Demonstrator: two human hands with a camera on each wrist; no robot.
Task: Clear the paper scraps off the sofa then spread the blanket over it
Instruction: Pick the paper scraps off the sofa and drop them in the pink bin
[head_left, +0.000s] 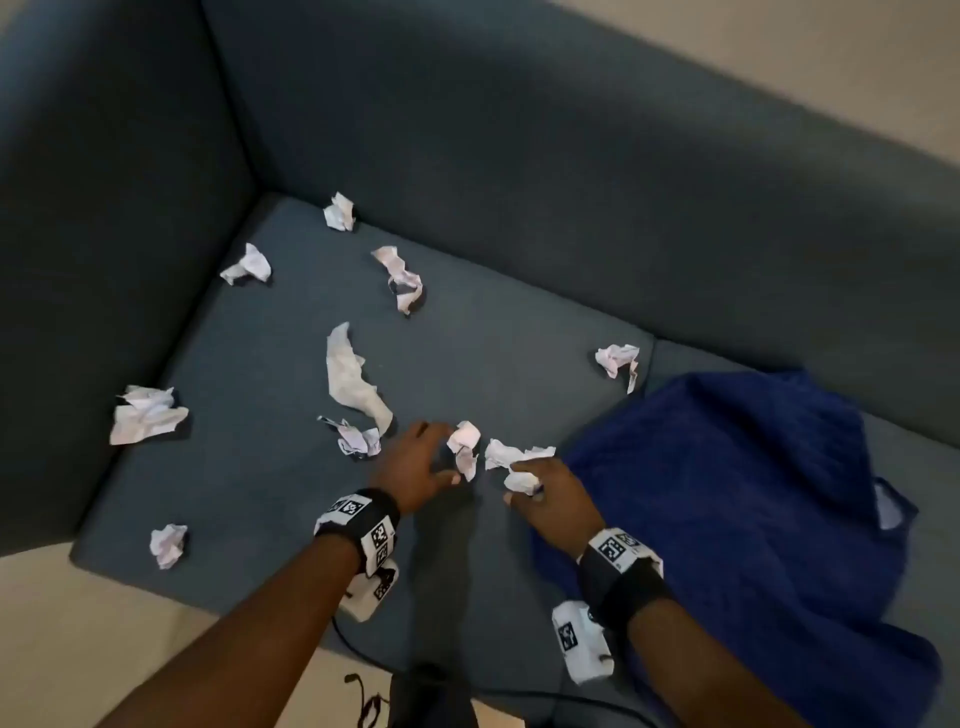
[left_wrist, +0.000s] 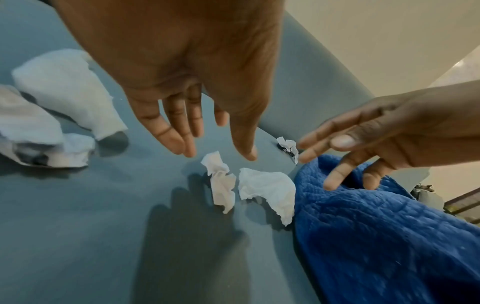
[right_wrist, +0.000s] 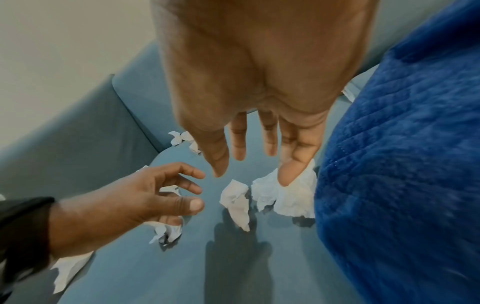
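1. Head view shows both hands low over the middle of the sofa seat (head_left: 249, 519), each going for its own crumpled paper, which makes sense since two lie side by side there.
2. Left hand (head_left: 415, 470) has its fingers spread and relaxed, holding nothing, hovering right by the narrow scrap (head_left: 464, 448). From the left wrist view it looks just short of touching.
3. Right hand (head_left: 553, 501) is also spread, fingers straight. One fingertip (right_wrist: 285, 174) seems to press on the wider scrap (right_wrist: 285, 195), which sits right against the blanket's edge. Not pinched yet as far as I can tell.
4. Blue blanket (head_left: 737, 499) is bunched in a heap on the right part of the seat, so out of the way while the clearing happens.
5. Plenty of paper scraps (head_left: 148, 413) are scattered across the left cushion toward the armrest and backrest, so I'd say clearing has barely started and spreading is a long way off.
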